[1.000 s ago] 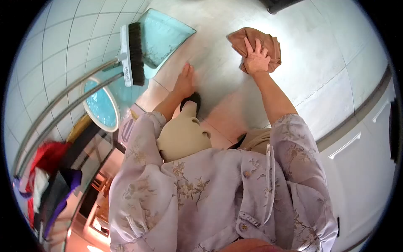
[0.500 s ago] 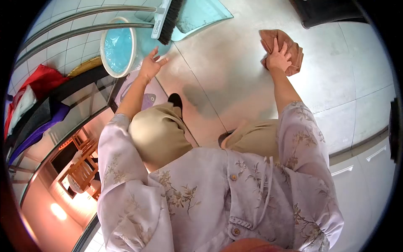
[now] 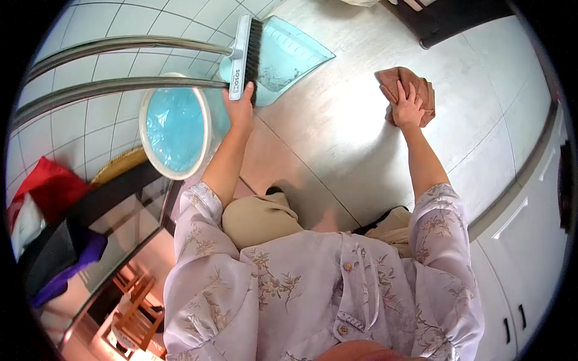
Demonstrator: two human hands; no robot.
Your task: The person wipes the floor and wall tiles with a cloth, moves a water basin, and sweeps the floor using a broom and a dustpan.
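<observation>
Low against the broom [image 3: 239,60], my left hand [image 3: 239,113] has its thumb and fingers on either side of the lower end of the head, which hides part of the fingers. Dark bristles on that head face a light-blue dustpan [image 3: 292,54] lying on the floor. My right hand [image 3: 409,110] presses down on a folded brown cloth [image 3: 424,90] on the floor tiles, its fingers over the top of it.
A white-rimmed bin [image 3: 144,135] with a blue liner stands left of my left arm. Two metal handles [image 3: 120,87] cross above it. White cabinets [image 3: 512,240] line the right side, and a dark piece of furniture [image 3: 463,23] stands at the far right.
My left hand has moved from beside the bin to the lower end of the broom head. My right hand stays on the cloth, its fingers closer together. The view has shifted.
</observation>
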